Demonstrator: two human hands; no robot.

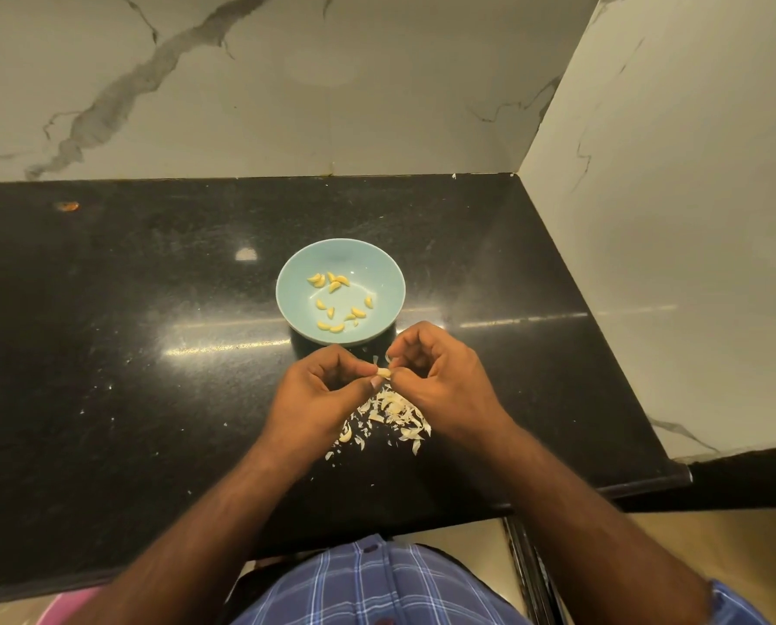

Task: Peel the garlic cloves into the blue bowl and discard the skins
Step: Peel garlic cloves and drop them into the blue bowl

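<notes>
Garlic clove (383, 372) between fingers (370, 369) of both hands, above skins (390, 415).

A pale blue bowl (286, 281) near the tabletop's middle holds about a dozen yellowish peeled cloves (334, 286), one pale clove (384, 373) is held above papery skins (395, 415) heaped toward the front edge.

Bowl (286, 288) is set mid-bench (106, 309), peeled cloves (336, 300) inside; skins (390, 415) are piled in front, twd near edge, under hands; wall behind & right.
</notes>
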